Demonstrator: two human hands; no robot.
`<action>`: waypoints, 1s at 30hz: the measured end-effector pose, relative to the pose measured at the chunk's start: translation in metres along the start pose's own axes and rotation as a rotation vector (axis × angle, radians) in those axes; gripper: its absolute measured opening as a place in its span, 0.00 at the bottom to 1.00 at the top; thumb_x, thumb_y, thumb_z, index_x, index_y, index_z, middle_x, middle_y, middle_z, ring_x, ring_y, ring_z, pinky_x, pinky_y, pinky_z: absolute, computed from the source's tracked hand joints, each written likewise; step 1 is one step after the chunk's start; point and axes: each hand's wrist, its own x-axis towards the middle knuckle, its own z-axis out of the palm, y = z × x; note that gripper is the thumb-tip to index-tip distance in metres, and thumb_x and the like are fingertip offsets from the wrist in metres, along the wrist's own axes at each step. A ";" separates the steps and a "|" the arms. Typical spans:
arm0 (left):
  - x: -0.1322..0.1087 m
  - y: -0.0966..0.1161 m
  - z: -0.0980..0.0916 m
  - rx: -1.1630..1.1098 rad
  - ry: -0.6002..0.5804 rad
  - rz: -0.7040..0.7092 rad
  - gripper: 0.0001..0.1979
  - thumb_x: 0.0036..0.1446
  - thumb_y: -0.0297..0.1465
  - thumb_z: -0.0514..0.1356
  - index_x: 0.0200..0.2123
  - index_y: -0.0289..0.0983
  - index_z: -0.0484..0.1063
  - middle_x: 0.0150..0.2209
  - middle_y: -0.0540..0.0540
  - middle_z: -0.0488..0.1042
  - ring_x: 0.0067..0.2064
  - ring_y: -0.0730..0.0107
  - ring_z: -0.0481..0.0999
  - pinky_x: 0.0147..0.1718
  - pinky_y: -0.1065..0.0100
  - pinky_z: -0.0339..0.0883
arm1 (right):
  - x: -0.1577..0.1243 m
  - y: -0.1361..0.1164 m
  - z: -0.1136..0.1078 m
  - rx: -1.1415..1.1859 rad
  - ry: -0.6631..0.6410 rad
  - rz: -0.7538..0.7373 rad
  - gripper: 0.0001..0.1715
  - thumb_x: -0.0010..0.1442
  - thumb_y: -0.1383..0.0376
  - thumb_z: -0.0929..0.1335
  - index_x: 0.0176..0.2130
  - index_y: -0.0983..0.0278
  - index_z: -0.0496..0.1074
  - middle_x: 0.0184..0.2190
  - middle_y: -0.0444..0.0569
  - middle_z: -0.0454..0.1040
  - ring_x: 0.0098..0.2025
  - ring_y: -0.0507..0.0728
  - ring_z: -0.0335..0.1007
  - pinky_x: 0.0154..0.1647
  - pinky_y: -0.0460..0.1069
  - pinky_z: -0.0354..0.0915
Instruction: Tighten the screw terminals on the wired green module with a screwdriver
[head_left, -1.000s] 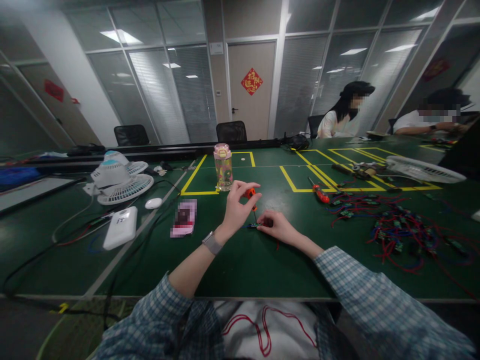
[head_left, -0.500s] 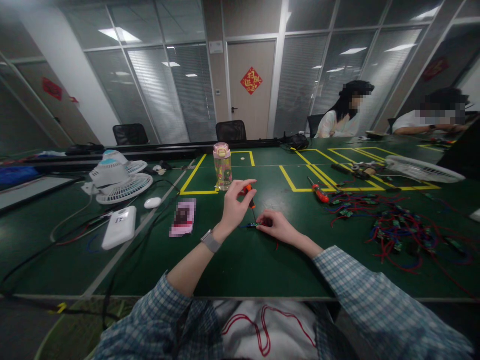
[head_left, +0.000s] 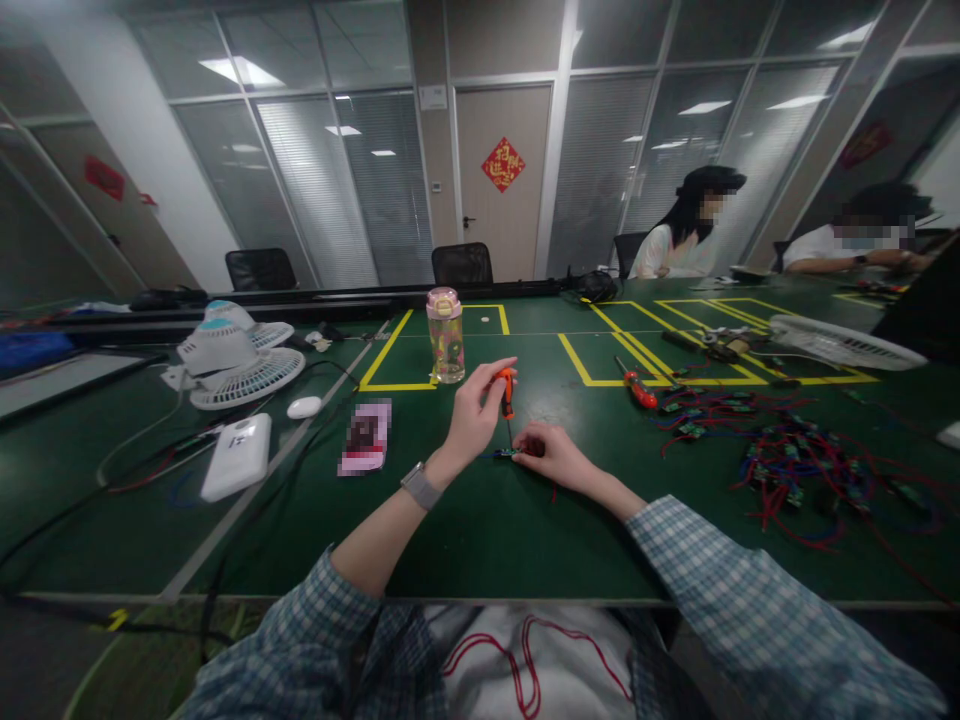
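My left hand (head_left: pixel 480 405) is closed on the orange and black handle of a small screwdriver (head_left: pixel 508 395). The screwdriver stands nearly upright, its thin shaft pointing down at a small green circuit board (head_left: pixel 506 453). Whether the tip touches the board is too small to tell. With fingers pinched, my right hand (head_left: pixel 551 452) holds the board's right end against the green table (head_left: pixel 450 530). A bit of red wire (head_left: pixel 554 492) shows below that hand, and a blue wire sticks out at the board's left.
Right of my hands lie a second screwdriver (head_left: pixel 640 389) and a tangled pile of wired boards (head_left: pixel 802 470). A water bottle (head_left: pixel 447 340) stands ahead. Leftward are a phone-shaped pink item (head_left: pixel 366 438), a white power bank (head_left: pixel 238 457) and white fans (head_left: pixel 247 375). Two people sit at the far right.
My left fingers have shifted on the screwdriver handle, which now shows more fully and stands more upright. My right hand and the board have stayed in place.
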 end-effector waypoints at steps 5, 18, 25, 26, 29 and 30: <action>-0.002 0.007 0.002 0.067 0.036 0.060 0.10 0.61 0.32 0.60 0.46 0.41 0.75 0.43 0.45 0.71 0.45 0.68 0.73 0.42 0.67 0.71 | 0.000 0.000 0.000 -0.014 0.008 -0.001 0.04 0.52 0.70 0.72 0.33 0.66 0.74 0.28 0.44 0.70 0.28 0.51 0.65 0.30 0.46 0.62; -0.005 0.012 0.005 -0.010 0.023 0.004 0.11 0.65 0.32 0.55 0.47 0.39 0.73 0.45 0.43 0.71 0.45 0.67 0.73 0.42 0.67 0.71 | -0.001 -0.004 -0.001 -0.012 0.035 0.017 0.04 0.52 0.69 0.73 0.32 0.66 0.76 0.29 0.46 0.70 0.29 0.52 0.66 0.32 0.47 0.64; -0.007 0.017 0.009 0.045 0.059 0.039 0.09 0.64 0.31 0.57 0.45 0.40 0.75 0.39 0.46 0.70 0.39 0.71 0.72 0.37 0.69 0.69 | -0.001 -0.003 -0.001 -0.011 0.030 0.012 0.03 0.52 0.69 0.73 0.32 0.66 0.76 0.30 0.46 0.69 0.30 0.52 0.66 0.33 0.47 0.64; -0.007 0.018 0.009 0.034 0.042 0.037 0.10 0.65 0.31 0.55 0.46 0.40 0.74 0.39 0.46 0.71 0.39 0.71 0.73 0.37 0.69 0.70 | 0.000 -0.002 -0.001 -0.009 0.028 0.009 0.04 0.52 0.69 0.73 0.32 0.66 0.76 0.30 0.46 0.69 0.30 0.52 0.66 0.33 0.47 0.64; -0.007 0.016 0.008 -0.010 0.006 0.020 0.13 0.68 0.32 0.50 0.48 0.39 0.72 0.40 0.44 0.74 0.40 0.69 0.75 0.39 0.67 0.71 | 0.000 -0.001 -0.001 -0.009 0.020 -0.005 0.04 0.52 0.69 0.72 0.32 0.66 0.76 0.30 0.46 0.70 0.30 0.52 0.66 0.32 0.47 0.64; -0.006 0.015 0.008 -0.027 0.002 0.010 0.14 0.68 0.32 0.50 0.49 0.39 0.72 0.41 0.44 0.75 0.41 0.69 0.75 0.40 0.67 0.71 | 0.000 -0.001 -0.001 -0.013 0.014 -0.012 0.04 0.52 0.69 0.72 0.33 0.66 0.76 0.30 0.46 0.70 0.30 0.52 0.66 0.32 0.47 0.64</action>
